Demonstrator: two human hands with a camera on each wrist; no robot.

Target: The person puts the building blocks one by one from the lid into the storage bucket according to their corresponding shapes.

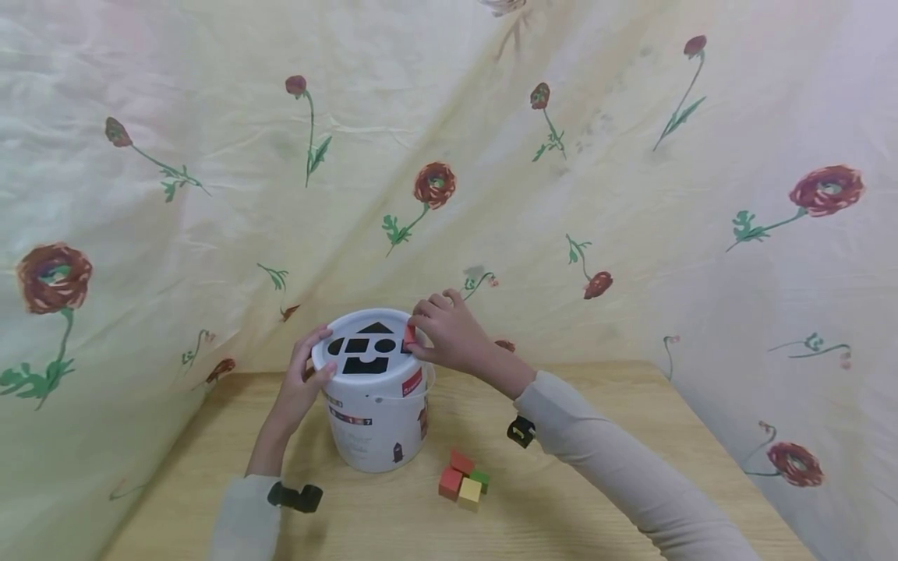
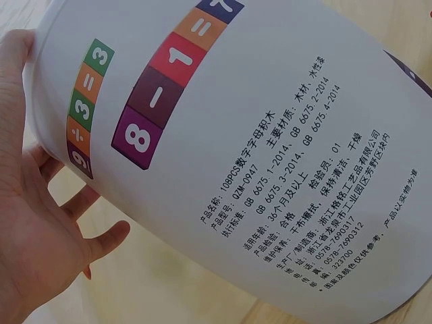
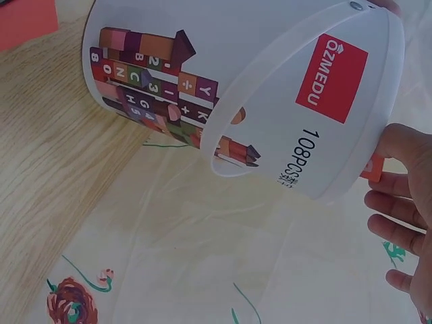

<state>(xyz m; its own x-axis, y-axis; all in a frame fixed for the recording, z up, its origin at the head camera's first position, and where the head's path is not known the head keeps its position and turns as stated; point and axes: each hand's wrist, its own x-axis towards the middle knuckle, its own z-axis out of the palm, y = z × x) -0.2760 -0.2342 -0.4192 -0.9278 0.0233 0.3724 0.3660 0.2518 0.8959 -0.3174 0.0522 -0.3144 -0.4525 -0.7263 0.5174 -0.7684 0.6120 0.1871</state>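
A white bucket (image 1: 379, 436) with printed sides stands on the table, its lid (image 1: 337, 331) pierced by several dark shaped holes. My left hand (image 1: 302, 386) holds the bucket's left rim, fingers along the far edge and thumb toward the front. In the left wrist view, the left hand (image 2: 40, 223) is beside printed sums and small text. At the lid's right edge, my right hand (image 1: 452, 335) pinches a red block (image 1: 410, 335) over a hole there. The right wrist view shows the block (image 3: 373, 167) between thumb and fingers, mostly hidden by the hand.
Several loose blocks lie close together right of the bucket's base: red blocks (image 1: 450, 482), a yellow block (image 1: 469, 494) and a green block (image 1: 480, 480). The bucket's handle (image 3: 226, 128) hangs at its right side. A flowered cloth (image 1: 491, 234) rises behind the wooden table (image 1: 561, 499).
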